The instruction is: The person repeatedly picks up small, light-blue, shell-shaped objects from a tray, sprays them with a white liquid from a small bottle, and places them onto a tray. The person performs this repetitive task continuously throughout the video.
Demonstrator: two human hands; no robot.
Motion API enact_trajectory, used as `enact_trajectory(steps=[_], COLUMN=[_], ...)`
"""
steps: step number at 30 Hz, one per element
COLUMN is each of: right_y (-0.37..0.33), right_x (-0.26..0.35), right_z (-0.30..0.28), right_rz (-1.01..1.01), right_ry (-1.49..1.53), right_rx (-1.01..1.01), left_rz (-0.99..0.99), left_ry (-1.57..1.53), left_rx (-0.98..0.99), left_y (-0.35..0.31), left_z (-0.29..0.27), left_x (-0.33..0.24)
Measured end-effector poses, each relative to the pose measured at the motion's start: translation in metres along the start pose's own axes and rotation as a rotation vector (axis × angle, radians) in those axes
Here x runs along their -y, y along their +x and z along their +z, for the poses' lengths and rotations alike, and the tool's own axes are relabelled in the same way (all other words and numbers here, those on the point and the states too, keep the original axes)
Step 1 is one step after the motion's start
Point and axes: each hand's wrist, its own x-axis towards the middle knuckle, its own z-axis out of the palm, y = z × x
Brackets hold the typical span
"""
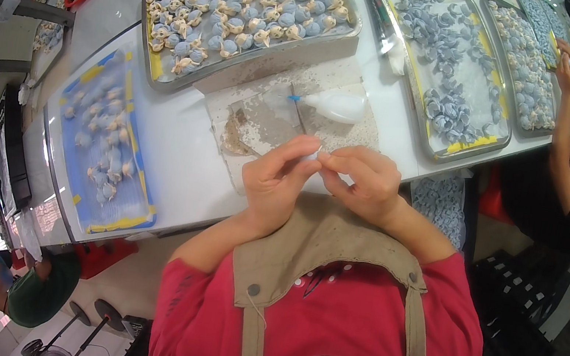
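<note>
Above my apron, my left hand (276, 177) and my right hand (364, 185) meet fingertip to fingertip. Both are closed in a pinch around a small pale piece (314, 155), mostly hidden by the fingers; its exact kind cannot be made out. Just beyond them, a white squeeze bottle (339, 107) with a blue nozzle lies on its side on a stained, light-coloured board (217, 111).
A metal tray (274, 57) of small blue-and-cream figurines stands behind the board. To its right, another metal tray (470, 151) holds blue-grey curved pieces. A blue tray (132, 207) with figurines lies left. A co-worker's hands (568, 68) are at far right.
</note>
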Motion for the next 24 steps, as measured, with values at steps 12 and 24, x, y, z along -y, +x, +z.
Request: enact_trajectory(steps=[12, 24], right_y=[0.002, 0.009], right_x=[0.003, 0.006], right_z=[0.004, 0.000], right_rz=[0.047, 0.072], right_ry=[0.091, 0.208], right_rx=[-0.006, 0.015], left_rz=[0.123, 0.041], left_ry=[0.140, -0.157], left_rx=[0.014, 0.119], left_y=[0.000, 0.001], left_z=[-0.008, -0.007], left_x=[0.001, -0.009])
